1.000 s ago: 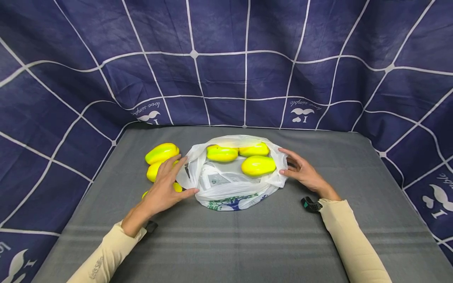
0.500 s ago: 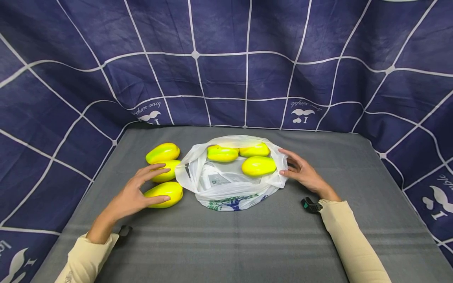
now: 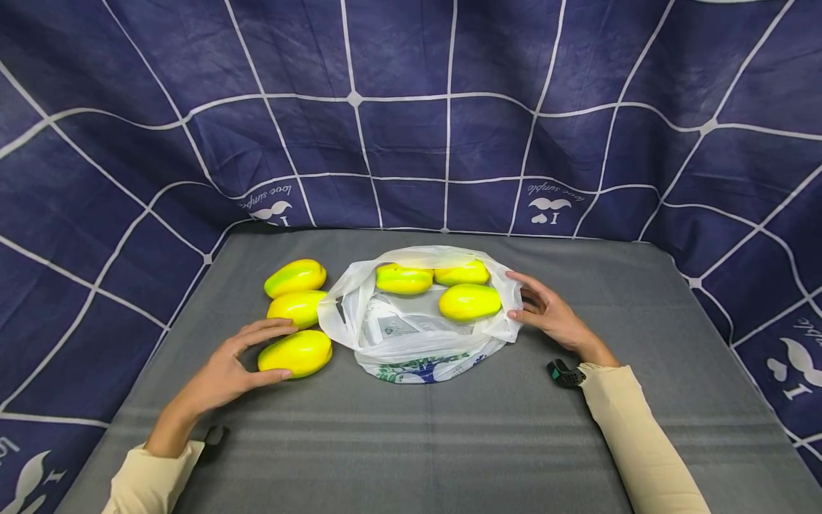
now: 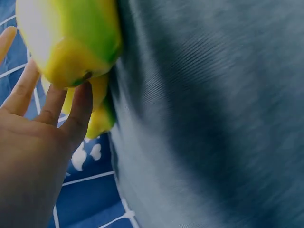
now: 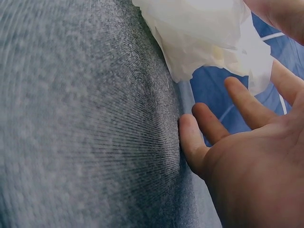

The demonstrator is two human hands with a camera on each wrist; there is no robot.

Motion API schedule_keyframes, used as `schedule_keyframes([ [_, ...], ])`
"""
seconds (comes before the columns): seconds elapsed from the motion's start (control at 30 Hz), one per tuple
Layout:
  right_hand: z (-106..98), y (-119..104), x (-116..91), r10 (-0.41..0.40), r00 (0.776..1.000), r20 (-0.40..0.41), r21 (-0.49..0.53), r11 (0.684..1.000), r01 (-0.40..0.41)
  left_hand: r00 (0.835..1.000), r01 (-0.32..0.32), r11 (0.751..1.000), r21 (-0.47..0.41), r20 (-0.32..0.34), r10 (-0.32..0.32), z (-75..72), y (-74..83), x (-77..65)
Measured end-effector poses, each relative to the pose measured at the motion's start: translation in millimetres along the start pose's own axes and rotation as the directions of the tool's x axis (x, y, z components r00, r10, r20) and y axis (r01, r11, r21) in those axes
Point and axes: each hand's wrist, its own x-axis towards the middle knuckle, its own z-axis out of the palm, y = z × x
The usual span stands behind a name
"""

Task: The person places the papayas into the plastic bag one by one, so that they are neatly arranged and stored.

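A white plastic bag (image 3: pixel 417 348) with a printed green and blue picture lies with its mouth open. Inside it are three glossy yellow-green, mango-like fruits (image 3: pixel 469 302). My right hand (image 3: pixel 557 320) pinches the bag's right rim between thumb and index finger; its other fingers are spread in the right wrist view. Left of the bag, three more such fruits lie in a column. Around the left end of the nearest fruit (image 3: pixel 298 354), my left hand (image 3: pixel 225 373) lies with thumb and fingers spread. In the left wrist view, fingertips are at the fruit's (image 4: pixel 78 40) end.
The middle fruit (image 3: pixel 295 308) of the column meets the bag's left edge, and the far fruit (image 3: pixel 295 278) lies behind it. A grey cloth (image 3: pixel 424 442) covers the table. A blue curtain (image 3: pixel 398 135) with white lines hangs around the back and sides.
My left hand has left the bag's left side and moved left and nearer, to the left end of the nearest fruit. The right hand and the bag have hardly moved.
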Motion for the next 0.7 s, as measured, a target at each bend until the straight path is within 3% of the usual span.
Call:
schedule_keyframes([
  [0.2,0.2,0.4,0.0,0.001,1.000,0.002,0.000,1.000,-0.001,0.998,0.021,0.998,-0.065,0.054,-0.017,8.1,-11.2,-3.4],
  [0.43,-0.3,0.0,-0.3,0.013,1.000,0.006,-0.002,1.000,-0.013,0.998,0.032,0.997,-0.073,0.055,-0.028,12.5,-17.9,-4.4],
  [0.7,0.3,-0.6,-0.3,0.018,1.000,0.002,0.000,1.000,-0.018,0.994,0.087,0.992,-0.093,0.071,-0.080,14.4,-17.3,-4.3],
])
